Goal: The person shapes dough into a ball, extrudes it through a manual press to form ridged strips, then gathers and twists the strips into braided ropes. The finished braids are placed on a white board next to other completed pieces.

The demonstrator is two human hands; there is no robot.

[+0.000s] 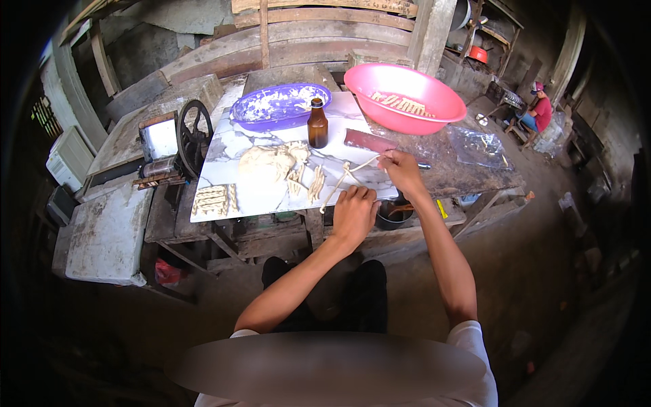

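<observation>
A worn wooden counter [468, 178] carries a white marble slab [230, 152], on which everything is worked. Beyond the right hand [401, 171] a pink basin [434, 102] is set; beyond the left hand [354, 214] a purple basin [254, 115], a brown bottle [317, 124] and a dough lump [268, 163] are seen. A thin dough strand [344, 178] is stretched between the hands, its long axis slanting from the pinching right hand down to the left hand, which is curled beside its lower end; whether that end is gripped cannot be told.

pink basin [434, 102] | purple bowl [258, 112] | brown bottle [317, 127] | pale dough [268, 163]
</observation>
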